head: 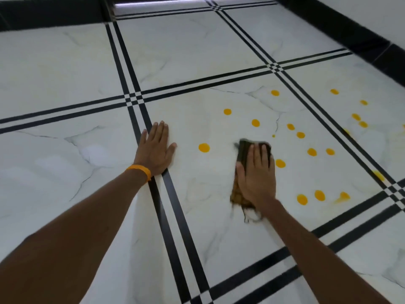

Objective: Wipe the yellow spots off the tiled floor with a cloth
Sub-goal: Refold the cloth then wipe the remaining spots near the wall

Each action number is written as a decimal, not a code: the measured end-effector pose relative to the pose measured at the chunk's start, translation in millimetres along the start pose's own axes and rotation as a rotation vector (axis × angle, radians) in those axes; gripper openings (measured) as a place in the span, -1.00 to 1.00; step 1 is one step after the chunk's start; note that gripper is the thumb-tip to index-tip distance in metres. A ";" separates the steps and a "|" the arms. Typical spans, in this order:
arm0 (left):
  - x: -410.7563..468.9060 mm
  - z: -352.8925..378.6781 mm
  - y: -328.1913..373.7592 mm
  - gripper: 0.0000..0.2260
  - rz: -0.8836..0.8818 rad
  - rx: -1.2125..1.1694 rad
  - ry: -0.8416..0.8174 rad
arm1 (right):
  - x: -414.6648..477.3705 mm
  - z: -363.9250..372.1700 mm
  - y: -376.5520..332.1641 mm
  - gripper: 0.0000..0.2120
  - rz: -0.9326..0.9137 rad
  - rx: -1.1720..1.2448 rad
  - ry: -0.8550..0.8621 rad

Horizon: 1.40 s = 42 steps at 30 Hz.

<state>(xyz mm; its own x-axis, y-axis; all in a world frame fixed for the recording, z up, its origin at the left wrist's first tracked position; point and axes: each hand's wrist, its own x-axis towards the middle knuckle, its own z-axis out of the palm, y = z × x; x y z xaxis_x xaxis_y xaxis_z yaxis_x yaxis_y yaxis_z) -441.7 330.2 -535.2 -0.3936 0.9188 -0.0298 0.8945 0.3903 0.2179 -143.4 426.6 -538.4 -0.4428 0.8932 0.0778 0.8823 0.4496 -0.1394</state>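
Note:
A white marble-look tiled floor [197, 47] with black double stripes fills the view. Several yellow spots [204, 147] dot the middle tile and the tile to its right; a smeared one [342, 196] lies near the lower right crossing. My right hand [256, 174] presses flat on a dark brown cloth [243, 150], which shows above the fingertips and beside the wrist. One spot [280, 163] sits just right of that hand. My left hand [156, 148], with an orange wristband, rests flat on the floor beside a black stripe, fingers apart, holding nothing.
A black skirting [361, 38] runs along the white wall at the right and across the far edge at the top. A bright strip of light [162, 5] reflects at the far end. Faint yellow streaks [378, 175] mark the right tile's edge.

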 end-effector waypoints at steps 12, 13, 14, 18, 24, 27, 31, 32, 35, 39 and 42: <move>1.5 13.4 -6.5 -0.37 0.026 -0.003 0.056 | 93.4 -6.1 26.4 -0.32 0.132 0.007 -0.053; 1.4 14.3 -6.2 -0.37 0.030 -0.001 0.062 | 132.1 -7.3 15.5 -0.33 0.221 0.027 -0.076; 3.0 14.3 -5.4 -0.37 0.036 0.001 0.065 | 161.0 -6.3 -4.2 -0.35 0.252 0.053 -0.098; 4.0 12.2 -7.5 -0.39 0.026 -0.012 0.065 | 126.9 11.1 -105.7 -0.35 -0.131 0.009 -0.068; 6.0 11.0 -2.7 -0.42 0.015 -0.024 0.059 | 46.2 -1.6 -11.0 -0.34 -0.078 0.065 -0.015; 5.5 10.2 -4.6 -0.42 0.013 -0.030 0.050 | 152.2 -11.8 -17.6 -0.31 0.261 0.071 -0.085; 3.6 9.3 -5.0 -0.43 0.023 -0.040 0.059 | 117.9 10.5 -128.3 -0.39 -0.124 0.018 -0.085; 5.2 9.6 -5.9 -0.43 0.026 -0.035 0.063 | 74.0 11.2 -140.8 -0.39 -0.263 0.027 -0.078; 4.6 9.6 -6.3 -0.43 0.022 -0.025 0.062 | -27.9 2.8 -92.4 -0.39 -0.349 0.102 -0.098; 3.9 10.0 -5.4 -0.42 0.019 -0.015 0.061 | 58.6 -2.4 6.2 -0.32 0.103 0.029 0.017; 4.9 8.8 -5.1 -0.41 0.027 -0.030 0.055 | 113.8 -6.3 -30.0 -0.25 0.196 0.037 -0.015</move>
<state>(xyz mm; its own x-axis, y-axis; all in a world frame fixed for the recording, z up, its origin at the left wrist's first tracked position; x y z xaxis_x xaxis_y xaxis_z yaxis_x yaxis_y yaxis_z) -446.4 333.2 -545.1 -0.3809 0.9241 0.0297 0.8988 0.3625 0.2466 -219.2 514.8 -519.1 -0.2657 0.9635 0.0314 0.9456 0.2668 -0.1863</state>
